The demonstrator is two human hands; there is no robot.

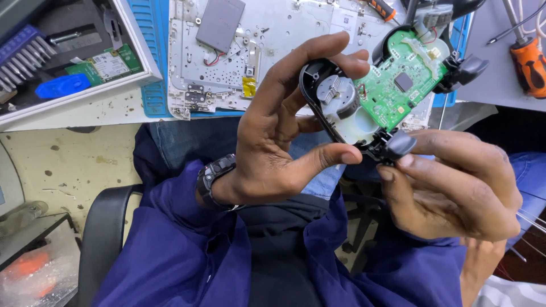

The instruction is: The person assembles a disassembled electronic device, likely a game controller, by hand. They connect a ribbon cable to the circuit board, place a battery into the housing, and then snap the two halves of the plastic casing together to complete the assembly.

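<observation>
The opened game controller [387,94] is held above the lap, well clear of the bench edge, so there is open room beneath it down to the blue jacket [187,244]. Forward, the way is crowded: the white metal chassis [273,34] fills the blue mat [149,51], and an orange-handled screwdriver [530,65] lies to the right (a second one pokes in at the top). To the left, the white tray [133,51] of parts blocks the bench. The chair armrest [105,239] bounds the lower left.
</observation>
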